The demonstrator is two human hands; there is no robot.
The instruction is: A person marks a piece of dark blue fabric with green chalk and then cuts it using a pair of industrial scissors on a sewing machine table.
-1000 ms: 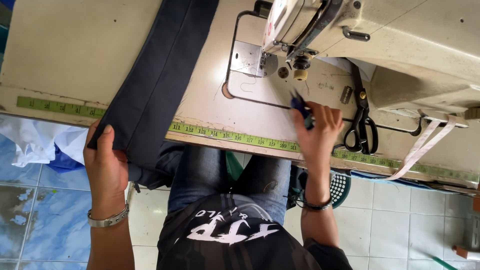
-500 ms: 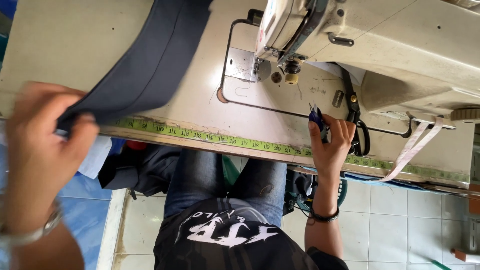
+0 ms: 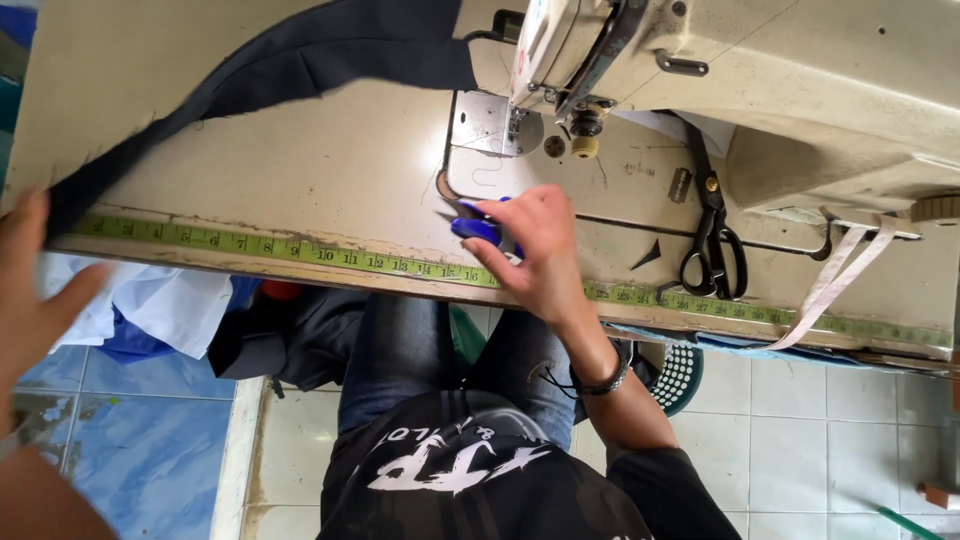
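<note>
My right hand [image 3: 540, 255] rests on the sewing table's front part and holds small blue-handled thread snips [image 3: 478, 226], their tips pointing left, just below the metal needle plate [image 3: 485, 122]. A long dark navy fabric strip [image 3: 300, 60] runs from under the sewing machine head [image 3: 760, 70] across the table to the far left. There my left hand [image 3: 35, 290], blurred, grips the strip's end at the table edge.
A yellow-green measuring tape [image 3: 300, 253] is fixed along the beige table's front edge. Black scissors [image 3: 712, 240] lie right of my right hand, near a pale ribbon [image 3: 835, 280]. White and blue cloth [image 3: 165, 305] hangs below the table over a tiled floor.
My left hand has drawn the dark strip further left and down to the table edge. My right hand has moved left with the snips, away from the scissors and below the needle plate.
</note>
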